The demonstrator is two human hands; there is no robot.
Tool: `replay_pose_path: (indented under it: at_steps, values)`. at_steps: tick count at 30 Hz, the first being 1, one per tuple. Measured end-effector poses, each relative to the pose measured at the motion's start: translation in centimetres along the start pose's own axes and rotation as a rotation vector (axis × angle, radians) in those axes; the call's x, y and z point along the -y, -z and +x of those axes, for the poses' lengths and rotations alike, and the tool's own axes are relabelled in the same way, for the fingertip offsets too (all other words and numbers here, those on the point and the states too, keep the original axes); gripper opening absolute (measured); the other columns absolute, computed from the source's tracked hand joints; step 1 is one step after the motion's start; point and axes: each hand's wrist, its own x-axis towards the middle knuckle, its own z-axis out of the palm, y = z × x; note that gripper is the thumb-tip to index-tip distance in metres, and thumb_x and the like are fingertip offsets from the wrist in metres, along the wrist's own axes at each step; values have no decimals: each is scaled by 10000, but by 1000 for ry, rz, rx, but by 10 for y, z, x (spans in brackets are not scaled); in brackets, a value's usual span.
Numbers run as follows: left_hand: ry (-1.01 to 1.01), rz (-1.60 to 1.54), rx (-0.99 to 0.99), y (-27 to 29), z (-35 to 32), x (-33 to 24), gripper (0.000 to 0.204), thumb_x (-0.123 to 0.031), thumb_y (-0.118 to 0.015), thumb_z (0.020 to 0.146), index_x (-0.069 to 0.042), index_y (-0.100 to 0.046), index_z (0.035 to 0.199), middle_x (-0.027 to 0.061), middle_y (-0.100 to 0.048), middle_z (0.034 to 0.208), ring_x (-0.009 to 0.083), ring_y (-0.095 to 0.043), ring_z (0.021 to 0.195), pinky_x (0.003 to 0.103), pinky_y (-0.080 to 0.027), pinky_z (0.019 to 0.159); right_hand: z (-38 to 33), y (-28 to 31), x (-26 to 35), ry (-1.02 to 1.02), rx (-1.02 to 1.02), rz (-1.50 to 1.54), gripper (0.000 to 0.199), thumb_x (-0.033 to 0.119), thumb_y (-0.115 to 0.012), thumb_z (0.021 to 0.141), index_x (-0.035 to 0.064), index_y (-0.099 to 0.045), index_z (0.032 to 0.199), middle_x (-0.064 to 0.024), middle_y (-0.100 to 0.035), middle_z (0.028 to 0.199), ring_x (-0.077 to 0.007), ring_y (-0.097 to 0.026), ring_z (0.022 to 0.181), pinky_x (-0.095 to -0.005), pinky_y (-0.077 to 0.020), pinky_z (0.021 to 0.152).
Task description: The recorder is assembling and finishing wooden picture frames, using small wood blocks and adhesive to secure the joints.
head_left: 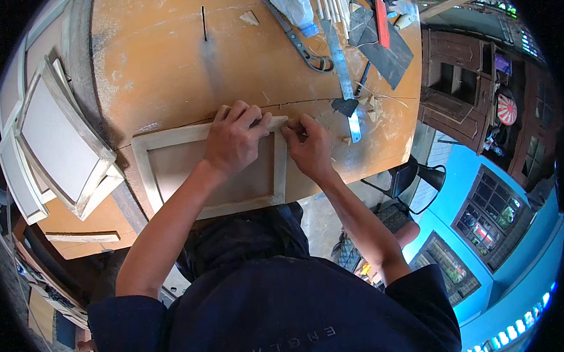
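A shallow wooden frame with a recessed brownish panel (182, 173) lies at the table's near edge, in front of my body. My left hand (236, 137) reaches over the panel, its fingers bent onto the far rail close to the right corner. Beside that corner is my right hand (309, 147), fingers curled and thumb against them at the frame's right edge. Whatever might be pinched in the right fingers is hidden.
More pale-panelled frames (63, 140) are stacked at the left. On the orange-brown table (160, 62) a thin dark piece (204, 23) stands upright. Rightward lie a black-handled saw (299, 48), steel ruler (339, 68), clear bottle (295, 11), wooden strips (333, 3) and dark sheets (389, 57).
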Motion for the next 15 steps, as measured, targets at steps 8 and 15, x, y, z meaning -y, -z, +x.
replay_pose_path:
  at_steps: [8, 15]
  values:
    - [0, 24, 5, 1, 1, -1, 247, -144, -709, 792, -102, -739, 1034, 4, -576, 944, 201, -561, 969, 390, -442, 827, 6, 4, 5, -7, 36, -7, 144, 78, -761, 853, -19, -661, 891, -131, -703, 751, -182, -686, 664, -311, -549, 639]
    - [8, 10, 4, 2, 3, -1, 260, -116, -684, 783, -95, -737, 1037, 10, -567, 930, 205, -562, 965, 389, -439, 819, 7, 6, 7, 8, 44, 47, 199, 121, -805, 836, -22, -672, 876, -124, -711, 741, -159, -683, 647, -304, -545, 614]
